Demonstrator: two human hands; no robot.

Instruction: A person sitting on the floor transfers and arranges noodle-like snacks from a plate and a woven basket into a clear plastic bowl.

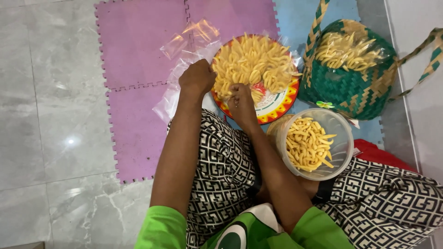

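A round plate with a red-and-orange patterned rim [282, 102], heaped with pale yellow stick-shaped snacks [253, 60], lies on the floor mat. The left hand [197, 77] sits curled at its 9 o'clock edge — what it grips, I cannot tell. The right hand [240, 101], at 6 o'clock, is closed over a few sticks. A clear plastic tub [339, 133] of the same sticks stands at the plate's 4 o'clock.

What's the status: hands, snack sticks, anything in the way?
Left hand and right hand both on the plate of yellow snack sticks. Grips unclear. Clear plastic bags beside plate.
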